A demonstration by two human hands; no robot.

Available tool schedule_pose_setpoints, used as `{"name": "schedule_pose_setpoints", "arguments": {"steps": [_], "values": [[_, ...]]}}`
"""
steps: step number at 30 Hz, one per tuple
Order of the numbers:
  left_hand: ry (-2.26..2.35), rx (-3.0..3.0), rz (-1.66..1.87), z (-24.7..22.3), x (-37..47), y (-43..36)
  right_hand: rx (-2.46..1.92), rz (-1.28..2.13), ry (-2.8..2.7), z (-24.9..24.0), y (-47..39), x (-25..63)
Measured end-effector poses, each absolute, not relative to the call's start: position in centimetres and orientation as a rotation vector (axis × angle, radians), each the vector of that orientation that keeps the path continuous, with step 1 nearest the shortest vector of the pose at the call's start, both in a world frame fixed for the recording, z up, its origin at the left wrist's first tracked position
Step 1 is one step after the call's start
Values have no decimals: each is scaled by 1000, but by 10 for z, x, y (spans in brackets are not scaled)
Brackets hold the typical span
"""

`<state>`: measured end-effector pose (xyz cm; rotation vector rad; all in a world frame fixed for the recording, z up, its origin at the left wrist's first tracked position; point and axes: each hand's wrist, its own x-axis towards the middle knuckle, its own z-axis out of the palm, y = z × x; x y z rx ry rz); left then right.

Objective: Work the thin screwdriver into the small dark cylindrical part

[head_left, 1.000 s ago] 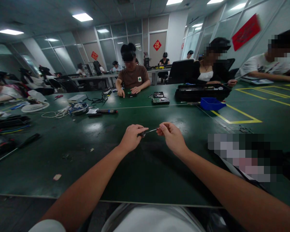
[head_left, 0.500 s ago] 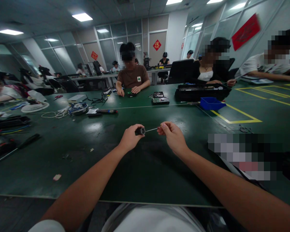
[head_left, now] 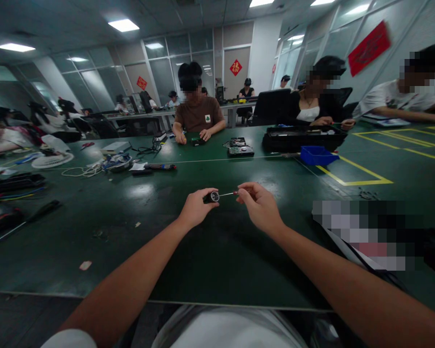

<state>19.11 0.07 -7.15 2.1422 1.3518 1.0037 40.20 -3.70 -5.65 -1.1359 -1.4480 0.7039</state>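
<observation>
A worker's left hand pinches a small black cylinder above the green counter, its round end turned toward the tool, apparently to steady it, while the right hand's fingers grip a thin screwdriver by its red handle, likely for careful aim.

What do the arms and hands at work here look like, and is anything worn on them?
Both the left hand and right hand are bare: no gloves, and no watch or bracelet shows at either wrist. The forearms are uncovered. A plain white sleeve edge shows on the left arm; the right sleeve is out of view.
</observation>
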Motion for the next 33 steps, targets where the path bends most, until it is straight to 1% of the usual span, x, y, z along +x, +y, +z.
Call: {"name": "schedule_pose_setpoints", "arguments": {"steps": [6, 9, 13, 18, 19, 24, 33], "values": [[1296, 2237, 945, -71, 193, -1, -1246, 562, -1541, -61, -37, 403], [1264, 2261, 918, -72, 195, -3, -1207, 542, -1484, -64, -36, 402], [1291, 2265, 937, -72, 194, -3, -1085, 670, -1351, -68, -29, 400], [1172, 2412, 954, -69, 191, -1, -993, 1053, -1078, -74, -14, 406], [1181, 2429, 942, -68, 192, -1, -999, 1080, -1046, -75, -11, 408], [1252, 2409, 880, -68, 195, 0, -1054, 962, -1072, -78, -10, 407], [1261, 2332, 919, -70, 194, 0, -1053, 724, -1336, -74, -22, 401]]}}
